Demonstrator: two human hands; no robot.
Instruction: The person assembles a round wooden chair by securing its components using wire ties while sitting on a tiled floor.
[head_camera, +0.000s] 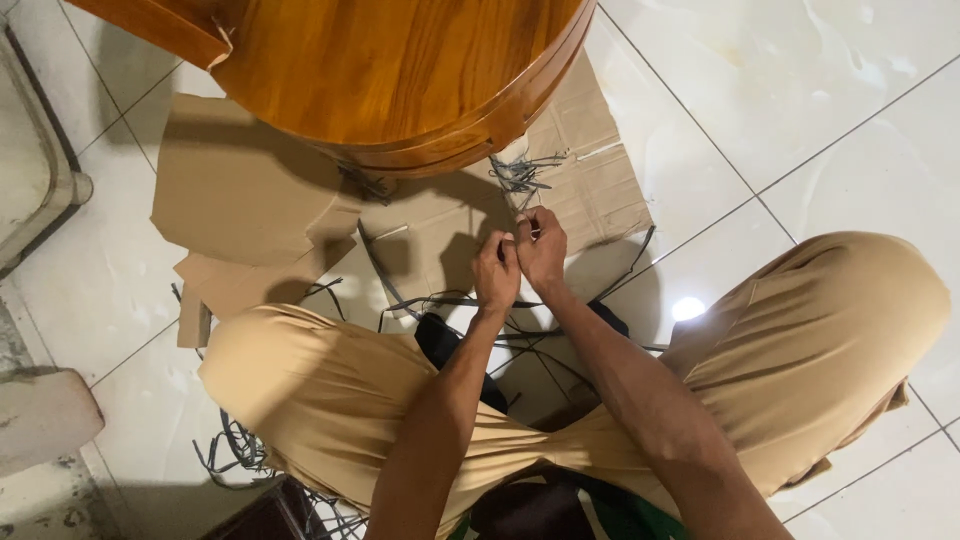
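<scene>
Here, the left hand (496, 272) and right hand (541, 247) pinch 1 thin dark strip (530, 222) with clenched fingers above the cardboard (590, 180), beside the round wooden tabletop (400, 70).

Flattened brown cardboard (250, 190) from a package lay on the white floor, partly under the round wooden piece. One big folded sheet lay at the left, another sheet (590, 170) with a flap reached to the right. A small cardboard strip (192, 322) lay beside the left knee.
</scene>
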